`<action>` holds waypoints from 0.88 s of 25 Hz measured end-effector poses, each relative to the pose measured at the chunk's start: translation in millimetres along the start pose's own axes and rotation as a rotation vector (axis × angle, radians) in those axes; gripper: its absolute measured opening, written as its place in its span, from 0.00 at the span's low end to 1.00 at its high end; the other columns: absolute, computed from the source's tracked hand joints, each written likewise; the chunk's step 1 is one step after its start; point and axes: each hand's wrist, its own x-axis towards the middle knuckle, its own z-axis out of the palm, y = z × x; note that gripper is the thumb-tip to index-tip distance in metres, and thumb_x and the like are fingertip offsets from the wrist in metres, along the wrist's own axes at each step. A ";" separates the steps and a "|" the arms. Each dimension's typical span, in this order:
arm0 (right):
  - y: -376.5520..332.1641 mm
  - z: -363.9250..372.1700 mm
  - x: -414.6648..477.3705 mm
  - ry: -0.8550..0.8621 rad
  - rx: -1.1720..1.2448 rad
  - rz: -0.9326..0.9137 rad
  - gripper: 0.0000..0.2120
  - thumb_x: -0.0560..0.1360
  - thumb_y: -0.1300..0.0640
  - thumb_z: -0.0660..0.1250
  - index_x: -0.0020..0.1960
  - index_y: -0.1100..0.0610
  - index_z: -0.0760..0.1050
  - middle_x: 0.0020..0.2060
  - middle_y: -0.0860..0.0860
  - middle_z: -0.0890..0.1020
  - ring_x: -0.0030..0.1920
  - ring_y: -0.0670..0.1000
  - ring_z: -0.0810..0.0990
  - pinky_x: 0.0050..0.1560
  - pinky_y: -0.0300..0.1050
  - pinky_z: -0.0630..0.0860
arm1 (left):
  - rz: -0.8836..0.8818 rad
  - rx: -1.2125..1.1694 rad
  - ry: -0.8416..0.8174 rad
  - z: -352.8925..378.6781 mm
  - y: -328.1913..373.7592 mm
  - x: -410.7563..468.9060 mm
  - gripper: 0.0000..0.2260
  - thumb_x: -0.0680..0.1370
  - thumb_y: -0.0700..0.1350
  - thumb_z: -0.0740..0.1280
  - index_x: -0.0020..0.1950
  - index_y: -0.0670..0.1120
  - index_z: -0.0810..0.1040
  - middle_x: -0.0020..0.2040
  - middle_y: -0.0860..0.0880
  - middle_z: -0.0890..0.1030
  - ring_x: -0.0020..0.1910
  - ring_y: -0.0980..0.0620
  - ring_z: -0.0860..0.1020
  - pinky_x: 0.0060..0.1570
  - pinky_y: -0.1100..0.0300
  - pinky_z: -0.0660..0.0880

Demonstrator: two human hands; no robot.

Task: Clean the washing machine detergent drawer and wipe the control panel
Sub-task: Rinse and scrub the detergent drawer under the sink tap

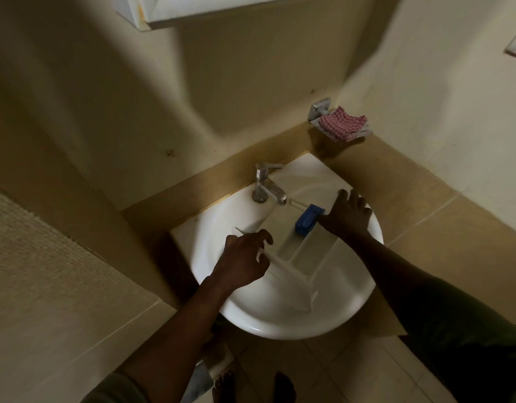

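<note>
Hands first: your left hand (242, 261) is curled on the front panel end of the detergent drawer (303, 257), fingers hooked over its edge; how firm the pinch is I can't tell. Your right hand (348, 216) is spread, palm down on the drawer's far end, just beside the blue insert (307, 219). Drawer lies across the basin of the sink (251, 318), far end toward the tap (267, 184).

Handling, as a judgement: thin moulded plastic, light, stiff, thin walls may flex or crack if twisted. Likely slick once wet or soapy. Grip the thick front panel and a long side wall, not the dividers. Blue insert looks removable, so support it when tipping. Checked cloth (342, 123) sits on the wall rack (319, 107), well apart.
</note>
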 end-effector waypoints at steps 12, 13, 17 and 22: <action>31.7 14.2 -11.6 -0.179 0.809 0.270 0.24 0.79 0.64 0.59 0.71 0.55 0.56 0.60 0.62 0.73 0.47 0.58 0.77 0.30 0.47 0.77 | 0.026 -0.025 -0.011 -21.2 41.0 18.8 0.16 0.73 0.66 0.66 0.44 0.54 0.81 0.36 0.58 0.81 0.39 0.62 0.78 0.56 0.61 0.60; 34.5 10.8 -9.7 -0.199 0.789 0.249 0.23 0.79 0.64 0.59 0.71 0.56 0.56 0.60 0.62 0.72 0.47 0.57 0.76 0.30 0.47 0.77 | -0.006 -0.075 -0.034 -25.0 44.1 24.0 0.15 0.74 0.64 0.67 0.44 0.53 0.82 0.37 0.56 0.82 0.38 0.61 0.79 0.54 0.61 0.65; 43.8 -4.1 -0.3 -0.305 0.680 0.159 0.19 0.80 0.62 0.60 0.69 0.56 0.59 0.59 0.60 0.70 0.50 0.57 0.74 0.38 0.51 0.79 | -0.221 -0.267 -0.112 -36.4 37.6 44.8 0.12 0.75 0.55 0.70 0.52 0.49 0.82 0.48 0.50 0.83 0.46 0.53 0.81 0.44 0.65 0.72; 42.8 -5.8 9.7 -0.426 0.479 -0.071 0.17 0.80 0.56 0.60 0.67 0.52 0.63 0.57 0.59 0.72 0.45 0.53 0.73 0.36 0.43 0.75 | -0.523 -0.343 -0.104 -29.7 20.3 41.3 0.31 0.74 0.53 0.72 0.73 0.49 0.65 0.69 0.43 0.72 0.66 0.43 0.72 0.63 0.52 0.72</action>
